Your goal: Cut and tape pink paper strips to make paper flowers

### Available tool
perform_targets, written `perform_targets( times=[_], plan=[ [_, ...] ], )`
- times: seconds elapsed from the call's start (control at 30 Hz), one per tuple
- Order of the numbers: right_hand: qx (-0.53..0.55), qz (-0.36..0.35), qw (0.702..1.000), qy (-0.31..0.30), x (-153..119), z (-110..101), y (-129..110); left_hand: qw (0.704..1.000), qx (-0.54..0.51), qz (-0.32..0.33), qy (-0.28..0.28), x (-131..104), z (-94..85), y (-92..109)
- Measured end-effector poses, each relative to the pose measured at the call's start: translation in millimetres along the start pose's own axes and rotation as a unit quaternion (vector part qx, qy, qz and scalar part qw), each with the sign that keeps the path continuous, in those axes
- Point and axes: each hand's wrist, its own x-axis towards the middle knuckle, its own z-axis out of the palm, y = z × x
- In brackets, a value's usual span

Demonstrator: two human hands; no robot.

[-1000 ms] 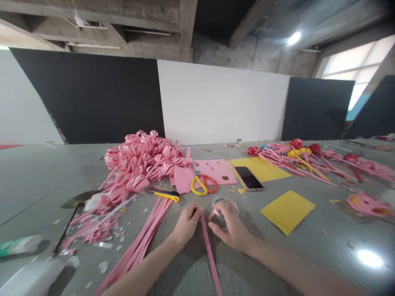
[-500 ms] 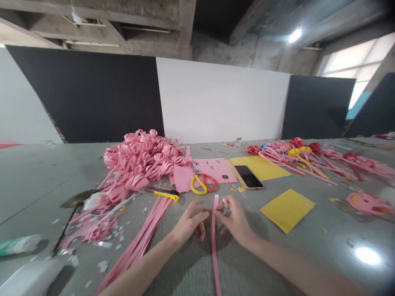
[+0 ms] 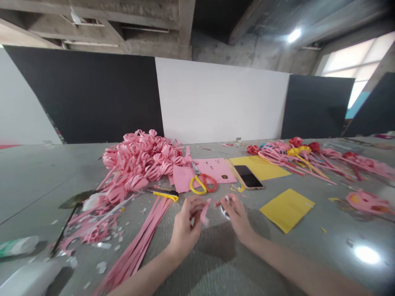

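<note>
My left hand (image 3: pixel 189 220) is closed, pinching a pink paper strip (image 3: pixel 205 210) that is raised and blurred by motion. Just to its right, my right hand (image 3: pixel 237 216) curls over a roll of tape (image 3: pixel 227 210) close to the table, with part of the ring showing beneath the fingers. A small white bit shows near my right fingertips. Beyond my hands lie scissors (image 3: pixel 203 183) with yellow and red handles and a yellow box cutter (image 3: pixel 165 193). Long pink paper strips (image 3: pixel 145 238) lie in a bundle to the left of my left hand.
A heap of pink paper loops (image 3: pixel 145 158) stands at the back left. Pink card (image 3: pixel 216 170), a phone (image 3: pixel 248 177) and a yellow sheet (image 3: pixel 287 209) lie ahead and right. Paper flowers (image 3: pixel 296 152) lie farther right. A glue bottle (image 3: pixel 20 245) lies at the left among scraps.
My left hand has taken hold of the pink strip and lifted it off the table, its long tail no longer lying toward me. My right hand has shifted slightly right with the tape roll.
</note>
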Motion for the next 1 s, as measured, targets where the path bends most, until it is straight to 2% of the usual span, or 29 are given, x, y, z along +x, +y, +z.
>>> perform_targets(
  times=[0.13,0.23,0.33,0.4,0.5,0.6,0.7,0.8,1.0],
  plan=[
    [0.001,0.004,1.0,-0.013,0,-1,-5,0.987,0.1,0.082,-0.099,-10,-0.8,0],
    [0.019,-0.009,1.0,-0.019,2,0,-7,0.973,0.135,0.089,-0.167,-15,0.7,-2],
    [0.016,-0.025,1.0,-0.008,3,0,-4,0.967,0.143,0.084,-0.193,-15,1.1,-3],
    [-0.009,-0.038,0.999,-0.017,4,0,-1,0.972,0.134,0.072,-0.177,-13,0.8,-3],
    [-0.054,-0.069,0.994,-0.07,1,1,0,0.989,0.11,0.03,-0.089,-7,0.4,-2],
    [-0.109,-0.103,0.982,-0.117,-4,3,-3,0.997,0.059,-0.046,-0.012,0,0.6,-4],
    [-0.162,-0.135,0.964,-0.163,-8,4,-8,0.994,-0.005,-0.103,-0.02,6,1.5,-8],
    [-0.203,-0.175,0.944,-0.192,-11,5,-11,0.989,-0.063,-0.123,-0.047,8,2.9,-13],
    [-0.228,-0.214,0.923,-0.223,-13,6,-14,0.983,-0.074,-0.161,-0.042,9,3.8,-18]
  ],
)
